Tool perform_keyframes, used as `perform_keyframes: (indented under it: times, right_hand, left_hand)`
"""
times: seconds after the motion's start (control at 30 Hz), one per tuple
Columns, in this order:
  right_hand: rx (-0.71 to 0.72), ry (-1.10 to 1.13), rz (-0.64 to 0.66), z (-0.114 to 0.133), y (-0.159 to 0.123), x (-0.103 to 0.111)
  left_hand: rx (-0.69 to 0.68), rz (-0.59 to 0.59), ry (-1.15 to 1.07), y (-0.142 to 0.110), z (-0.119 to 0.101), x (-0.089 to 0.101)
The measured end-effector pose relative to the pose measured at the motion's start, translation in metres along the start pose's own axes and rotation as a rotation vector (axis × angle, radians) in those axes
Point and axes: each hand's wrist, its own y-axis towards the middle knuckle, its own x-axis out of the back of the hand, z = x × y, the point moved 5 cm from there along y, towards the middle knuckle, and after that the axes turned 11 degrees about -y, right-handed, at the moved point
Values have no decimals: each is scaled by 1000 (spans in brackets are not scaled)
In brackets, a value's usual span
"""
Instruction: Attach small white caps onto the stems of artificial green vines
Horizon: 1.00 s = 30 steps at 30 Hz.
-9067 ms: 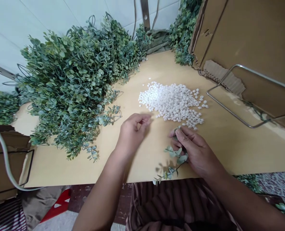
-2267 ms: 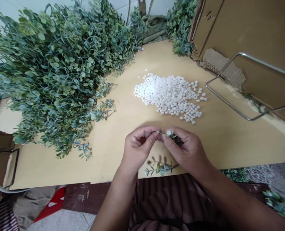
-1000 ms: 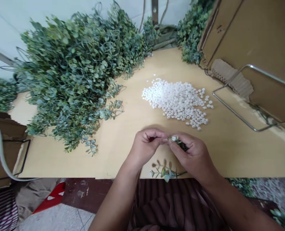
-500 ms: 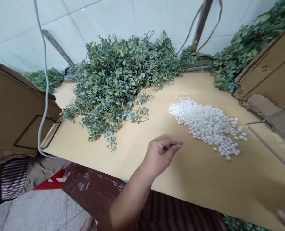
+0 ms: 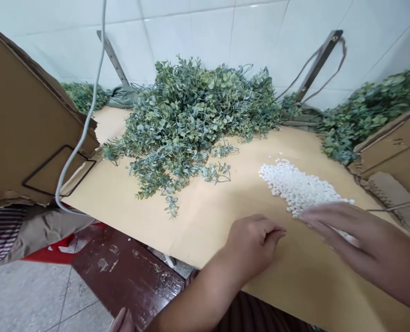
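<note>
A pile of small white bead-like pieces (image 5: 305,184) is spread on the tan tabletop. Just left of its near end, my left hand (image 5: 255,244) is closed in a pinch, thumb against fingers; anything between the fingertips is too small or hidden to make out. My right hand (image 5: 357,235) reaches in from the right, its stretched fingertips at the near edge of the pile and slightly blurred. Part of the pile is covered by that hand. A heap of artificial green leaf sprigs (image 5: 198,106) lies farther back, left of the pile.
Cardboard boxes stand left (image 5: 25,120) and right (image 5: 401,143). A grey cable (image 5: 93,101) hangs down at the left. More greenery (image 5: 381,110) lies at the back right, against the tiled wall (image 5: 211,32). Another person's striped sleeve (image 5: 4,235) shows at the left edge.
My right hand has come in from the lower right corner to the white pile. The left hand stays pinched near it. The whole view has shifted, with things appearing farther right and mostly lower.
</note>
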Motion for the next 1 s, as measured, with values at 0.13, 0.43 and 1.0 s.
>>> perform_keyframes:
  times: [0.13,0.43,1.0]
  right_hand:
    - [235,-393,279,48,97,-57]
    - [133,-570,398,47,146,-96]
    - [-835,963,-371,11,-19,-36]
  left_hand:
    - [42,86,137,-3,7,-2]
    - [6,200,184,-5,6,-11]
    - [568,-143,-1084,-17,26,1]
